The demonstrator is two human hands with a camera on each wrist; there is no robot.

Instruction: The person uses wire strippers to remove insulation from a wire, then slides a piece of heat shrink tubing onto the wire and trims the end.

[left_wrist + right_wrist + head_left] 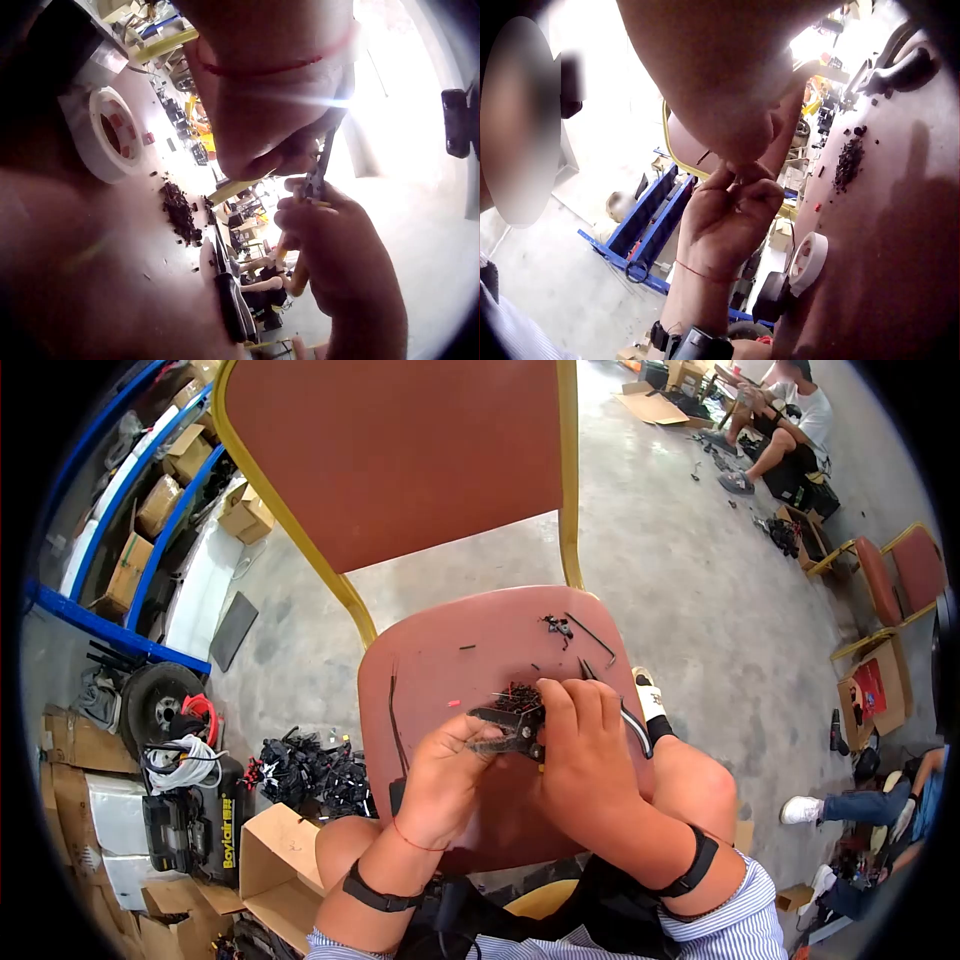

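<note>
My right hand [590,745] grips a plier-like tool [522,732] with a dark metal head; its yellow handles [301,276] show below that hand in the left wrist view. My left hand [440,775] pinches a thin dark piece [703,157] right at the tool's head, mostly hidden by fingers. Below both hands, a heap of small black bits [847,165] lies on the red chair seat [430,650]. A pair of pliers [636,732] with dark handles rests to the right. On the left lies a white tape roll [814,262].
A hex key [592,640] and a small black cluster [556,628] lie at the seat's back right. A red bit [453,703] is near the heap. The chair back [400,450] rises in front. Blue shelving [150,560] and an open box [285,860] stand left.
</note>
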